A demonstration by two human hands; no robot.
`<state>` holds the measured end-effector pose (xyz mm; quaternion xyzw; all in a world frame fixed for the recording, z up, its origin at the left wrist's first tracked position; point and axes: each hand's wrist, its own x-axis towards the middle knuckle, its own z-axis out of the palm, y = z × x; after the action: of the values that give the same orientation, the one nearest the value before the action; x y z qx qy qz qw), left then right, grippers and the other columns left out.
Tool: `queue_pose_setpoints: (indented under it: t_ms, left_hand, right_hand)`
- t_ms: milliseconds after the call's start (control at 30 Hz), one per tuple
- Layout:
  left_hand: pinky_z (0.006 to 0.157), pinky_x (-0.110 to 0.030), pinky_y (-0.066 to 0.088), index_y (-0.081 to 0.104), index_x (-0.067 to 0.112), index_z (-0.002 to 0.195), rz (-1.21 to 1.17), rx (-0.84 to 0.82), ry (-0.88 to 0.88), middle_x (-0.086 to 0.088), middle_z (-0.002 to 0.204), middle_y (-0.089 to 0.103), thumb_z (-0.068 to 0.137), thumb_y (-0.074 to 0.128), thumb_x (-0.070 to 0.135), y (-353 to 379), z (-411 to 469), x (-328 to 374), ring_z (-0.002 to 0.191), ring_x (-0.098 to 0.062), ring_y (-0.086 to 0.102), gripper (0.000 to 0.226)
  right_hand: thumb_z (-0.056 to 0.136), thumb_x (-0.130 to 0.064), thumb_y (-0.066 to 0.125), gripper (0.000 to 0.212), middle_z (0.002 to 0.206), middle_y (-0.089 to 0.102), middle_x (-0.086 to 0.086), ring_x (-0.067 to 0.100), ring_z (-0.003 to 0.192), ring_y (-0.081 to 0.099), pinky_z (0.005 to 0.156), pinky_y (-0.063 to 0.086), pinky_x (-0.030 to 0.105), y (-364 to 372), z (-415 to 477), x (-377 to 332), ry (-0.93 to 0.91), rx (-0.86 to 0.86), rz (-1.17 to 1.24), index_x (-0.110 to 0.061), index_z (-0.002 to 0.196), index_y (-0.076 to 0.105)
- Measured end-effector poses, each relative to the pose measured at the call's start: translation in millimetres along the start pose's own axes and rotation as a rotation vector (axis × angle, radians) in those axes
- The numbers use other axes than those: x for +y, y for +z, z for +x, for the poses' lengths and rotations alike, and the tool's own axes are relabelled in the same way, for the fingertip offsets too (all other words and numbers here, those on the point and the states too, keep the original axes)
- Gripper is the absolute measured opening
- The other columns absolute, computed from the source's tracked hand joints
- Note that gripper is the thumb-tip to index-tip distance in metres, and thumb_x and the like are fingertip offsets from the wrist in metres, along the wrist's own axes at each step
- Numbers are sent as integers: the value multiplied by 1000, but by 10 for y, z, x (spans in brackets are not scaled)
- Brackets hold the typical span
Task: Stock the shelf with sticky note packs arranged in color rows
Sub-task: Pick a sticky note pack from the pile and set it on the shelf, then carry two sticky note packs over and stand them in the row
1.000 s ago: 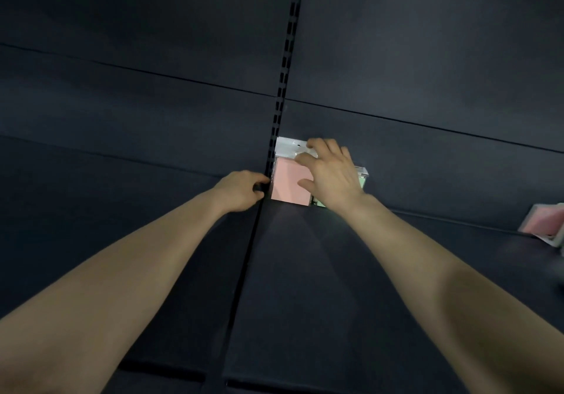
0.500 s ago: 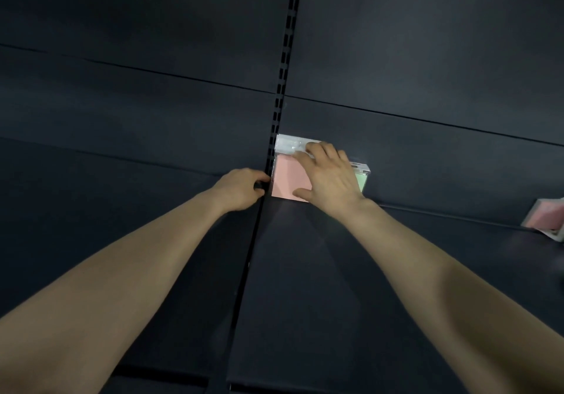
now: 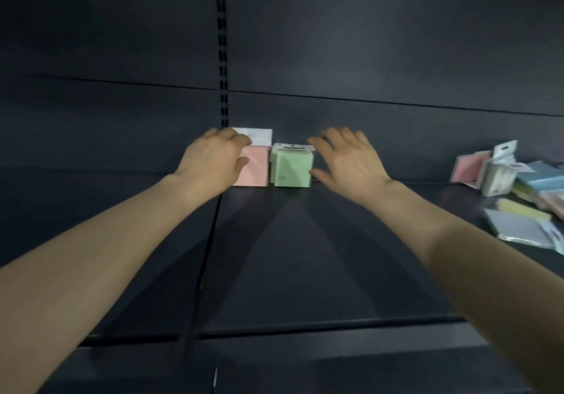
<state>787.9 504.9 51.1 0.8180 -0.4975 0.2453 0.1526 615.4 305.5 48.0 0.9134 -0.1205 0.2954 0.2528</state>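
A pink sticky note pack (image 3: 258,166) with a white header stands upright at the back of the dark shelf (image 3: 290,256). A green pack (image 3: 291,166) stands right beside it on the right, touching it. My left hand (image 3: 213,158) grips the pink pack's left side, fingers over the header and thumb on the front face. My right hand (image 3: 348,161) is spread at the green pack's right edge, with index fingertip and thumb just touching it and nothing held.
A loose pile of packs (image 3: 518,198) in pink, blue, yellow and lavender lies at the shelf's right end. A slotted upright (image 3: 222,42) runs down the back panel behind the pink pack. The shelf's front lip (image 3: 305,326) crosses near me.
My right hand has come off the packs and moved to the green pack's right side, uncovering it. My left hand has moved from the shelf seam onto the pink pack. The view has shifted right.
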Motion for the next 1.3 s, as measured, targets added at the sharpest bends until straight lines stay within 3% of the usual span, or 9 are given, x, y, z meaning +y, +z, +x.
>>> queue_pose_setpoints:
  t_ms: [333, 600, 767, 1033, 1167, 1300]
  left_hand:
    - [88, -41, 47, 56, 21, 128, -4, 73, 279, -3, 125, 58, 92, 57, 34, -262, 268, 1692, 112, -29, 51, 39]
    - [94, -40, 44, 49, 25, 134, -100, 13, 335, 0, 135, 51, 95, 52, 38, -109, 361, 3426, 121, -24, 46, 42]
    - [94, -36, 42, 47, 25, 137, -126, -96, 361, 2, 138, 48, 95, 52, 40, 126, 402, 4279, 123, -21, 44, 45]
    - [99, -36, 41, 44, 25, 141, -127, -493, 419, 2, 135, 47, 90, 54, 53, 688, 688, 4791, 124, -20, 44, 59]
    - [106, -36, 36, 31, 30, 148, -165, -645, 368, 4, 150, 37, 86, 54, 62, 888, 809, 4811, 133, -21, 39, 73]
    - [98, -36, 42, 34, 36, 139, -252, -688, 318, 2, 142, 45, 78, 62, 65, 974, 933, 4796, 122, -22, 47, 73]
  right_hand:
    - [79, -45, 70, 57, 99, 64, 12, 35, 90, 59, 77, 44, 42, -705, -1266, 1274, 110, -27, -152, -10, 122, 59]
    - [84, -46, 59, 50, 101, 66, 11, 35, 90, 60, 79, 44, 41, -1162, -2451, 2515, 186, -93, -206, -13, 122, 60]
    - [90, -42, 56, 50, 114, 63, 9, 35, 103, 57, 88, 43, 44, -1296, -3040, 3146, 231, -186, -185, -18, 134, 52]
    - [93, -30, 57, 45, 132, 58, 7, 33, 121, 50, 99, 39, 44, -1258, -3582, 3806, 411, -306, -81, -22, 136, 51]
    - [90, -31, 61, 47, 140, 54, 2, 28, 125, 49, 103, 40, 42, -1067, -3685, 3949, 474, -500, 29, -28, 136, 51]
    - [88, -42, 66, 54, 145, 48, -7, 18, 127, 47, 105, 34, 30, -884, -3701, 4018, 491, -735, 327, -31, 138, 49]
